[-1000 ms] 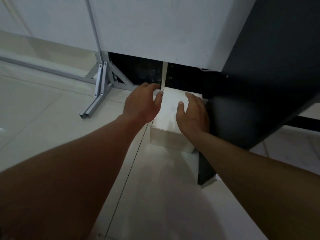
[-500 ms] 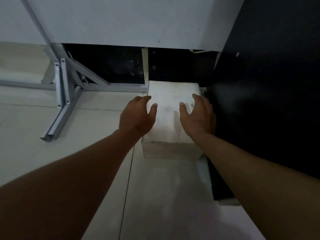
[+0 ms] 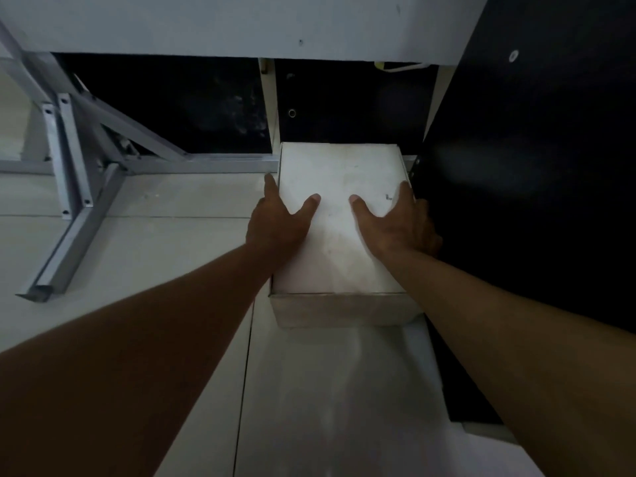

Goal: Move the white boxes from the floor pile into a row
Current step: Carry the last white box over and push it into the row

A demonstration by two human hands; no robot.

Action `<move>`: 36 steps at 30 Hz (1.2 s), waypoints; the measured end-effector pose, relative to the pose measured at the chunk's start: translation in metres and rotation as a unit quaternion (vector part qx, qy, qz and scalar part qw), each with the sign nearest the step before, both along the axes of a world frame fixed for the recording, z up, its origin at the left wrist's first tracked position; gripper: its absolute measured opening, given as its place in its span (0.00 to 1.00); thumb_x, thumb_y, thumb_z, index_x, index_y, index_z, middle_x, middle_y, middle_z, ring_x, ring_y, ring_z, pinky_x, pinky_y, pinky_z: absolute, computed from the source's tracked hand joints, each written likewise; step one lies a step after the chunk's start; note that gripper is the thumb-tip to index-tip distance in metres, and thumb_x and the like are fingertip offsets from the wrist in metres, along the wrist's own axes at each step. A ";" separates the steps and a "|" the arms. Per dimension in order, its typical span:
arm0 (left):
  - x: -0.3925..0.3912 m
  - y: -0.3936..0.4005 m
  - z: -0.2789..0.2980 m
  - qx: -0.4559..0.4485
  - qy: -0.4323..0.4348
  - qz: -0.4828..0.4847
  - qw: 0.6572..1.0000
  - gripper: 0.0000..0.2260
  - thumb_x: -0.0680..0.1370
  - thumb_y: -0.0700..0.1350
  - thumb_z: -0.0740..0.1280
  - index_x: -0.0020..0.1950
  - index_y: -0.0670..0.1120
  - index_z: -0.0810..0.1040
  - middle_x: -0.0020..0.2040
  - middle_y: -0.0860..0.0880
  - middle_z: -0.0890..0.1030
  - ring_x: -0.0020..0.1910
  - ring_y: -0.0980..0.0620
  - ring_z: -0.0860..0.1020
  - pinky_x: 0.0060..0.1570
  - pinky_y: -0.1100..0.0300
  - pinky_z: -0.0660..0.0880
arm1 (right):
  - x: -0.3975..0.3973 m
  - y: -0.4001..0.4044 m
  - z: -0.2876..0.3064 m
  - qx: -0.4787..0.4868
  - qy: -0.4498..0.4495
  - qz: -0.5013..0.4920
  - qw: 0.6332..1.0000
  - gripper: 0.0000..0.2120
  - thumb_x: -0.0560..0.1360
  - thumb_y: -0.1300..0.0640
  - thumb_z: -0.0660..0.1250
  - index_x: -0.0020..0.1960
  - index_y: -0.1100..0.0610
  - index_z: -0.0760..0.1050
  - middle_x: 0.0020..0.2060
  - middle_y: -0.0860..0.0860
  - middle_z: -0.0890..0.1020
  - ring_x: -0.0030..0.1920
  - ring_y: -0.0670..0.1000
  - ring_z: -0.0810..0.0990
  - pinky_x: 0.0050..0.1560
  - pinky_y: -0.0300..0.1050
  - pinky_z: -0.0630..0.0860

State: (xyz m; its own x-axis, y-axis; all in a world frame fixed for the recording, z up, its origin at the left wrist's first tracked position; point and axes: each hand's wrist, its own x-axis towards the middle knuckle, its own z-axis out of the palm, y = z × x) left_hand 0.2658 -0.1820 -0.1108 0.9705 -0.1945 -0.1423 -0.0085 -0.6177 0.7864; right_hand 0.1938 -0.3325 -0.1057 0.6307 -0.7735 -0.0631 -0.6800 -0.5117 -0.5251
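One white box [image 3: 339, 173] lies flat on the pale tiled floor, its far end under a white panel and its right side against a black cabinet. My left hand [image 3: 275, 220] clasps the box's left edge, thumb on top and fingers down the side. My right hand [image 3: 395, 223] clasps the right edge the same way, its fingers squeezed between box and cabinet. No other white box or pile is in view.
A black cabinet [image 3: 537, 173] walls off the right side. A grey metal stand with a floor foot [image 3: 74, 215] and diagonal brace sits to the left. A white panel [image 3: 241, 22] overhangs the far end, with a dark gap beneath it.
The box has squared up and now sits parallel to the cabinet, looming larger in view. Both hands slid from its top toward its side edges.
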 end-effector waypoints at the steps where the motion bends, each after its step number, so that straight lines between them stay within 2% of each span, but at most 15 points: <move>1: -0.001 -0.001 -0.002 0.000 -0.002 -0.008 1.000 0.42 0.76 0.64 0.64 0.80 0.49 0.45 0.76 0.43 0.64 0.71 0.40 0.67 0.68 0.45 0.68 | 0.000 0.000 0.000 0.000 0.010 0.001 1.000 0.43 0.70 0.26 0.59 0.78 0.46 0.54 0.73 0.55 0.64 0.70 0.61 0.67 0.67 0.57 0.64; 5: -0.002 -0.002 -0.002 0.034 -0.027 -0.040 0.998 0.39 0.77 0.65 0.61 0.80 0.54 0.44 0.75 0.44 0.66 0.70 0.41 0.68 0.66 0.48 0.67 | -0.001 0.003 0.003 -0.010 0.031 0.010 0.999 0.42 0.71 0.25 0.57 0.78 0.44 0.53 0.73 0.56 0.64 0.69 0.63 0.67 0.67 0.57 0.64; 9: -0.005 -0.001 -0.002 0.055 -0.047 -0.057 0.996 0.35 0.79 0.64 0.59 0.80 0.54 0.48 0.75 0.43 0.66 0.71 0.41 0.67 0.68 0.50 0.65 | -0.007 0.003 0.005 -0.039 0.042 0.030 0.998 0.42 0.71 0.25 0.56 0.78 0.45 0.54 0.71 0.57 0.66 0.67 0.63 0.70 0.65 0.57 0.67; 15: -0.023 0.012 0.003 0.062 -0.055 -0.040 0.996 0.37 0.77 0.65 0.62 0.80 0.53 0.51 0.74 0.44 0.67 0.71 0.42 0.67 0.69 0.50 0.64 | -0.024 0.017 0.008 -0.063 0.044 0.045 0.996 0.42 0.72 0.25 0.55 0.78 0.47 0.56 0.67 0.58 0.69 0.64 0.62 0.72 0.61 0.55 0.71; 21: -0.053 0.034 0.020 0.041 -0.085 -0.003 0.996 0.40 0.74 0.68 0.63 0.80 0.54 0.50 0.73 0.44 0.69 0.70 0.42 0.68 0.68 0.48 0.65 | -0.049 0.035 0.032 -0.078 -0.004 0.076 0.994 0.41 0.72 0.26 0.55 0.79 0.46 0.53 0.70 0.57 0.65 0.67 0.60 0.70 0.62 0.54 0.69; 29: -0.097 0.076 0.095 0.016 -0.195 0.081 0.977 0.41 0.73 0.69 0.63 0.79 0.56 0.49 0.72 0.46 0.70 0.69 0.46 0.69 0.65 0.51 0.66 | -0.078 0.073 0.105 -0.078 -0.108 0.134 0.982 0.39 0.73 0.27 0.55 0.79 0.41 0.50 0.74 0.55 0.61 0.70 0.59 0.66 0.65 0.55 0.66; 33: -0.125 0.109 0.138 0.022 -0.225 0.122 0.966 0.42 0.71 0.73 0.61 0.79 0.58 0.49 0.73 0.48 0.68 0.70 0.46 0.68 0.66 0.48 0.67 | -0.092 0.098 0.141 -0.078 -0.148 0.184 0.968 0.38 0.74 0.27 0.54 0.78 0.41 0.52 0.74 0.55 0.61 0.72 0.58 0.64 0.66 0.56 0.66; 36: -0.148 0.130 0.171 0.049 -0.245 0.168 0.953 0.40 0.73 0.70 0.62 0.79 0.56 0.51 0.73 0.47 0.69 0.70 0.45 0.69 0.67 0.46 0.68 | -0.102 0.117 0.167 -0.075 -0.177 0.219 0.957 0.38 0.73 0.26 0.54 0.78 0.41 0.54 0.72 0.55 0.63 0.71 0.57 0.66 0.64 0.57 0.67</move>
State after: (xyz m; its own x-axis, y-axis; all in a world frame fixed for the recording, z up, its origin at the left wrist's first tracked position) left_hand 0.1178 -0.0517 0.0600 0.9300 0.1309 0.3435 -0.1487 -0.7206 0.6772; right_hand 0.0921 -0.2152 0.0610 0.8574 -0.4147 0.3048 -0.1771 -0.7938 -0.5818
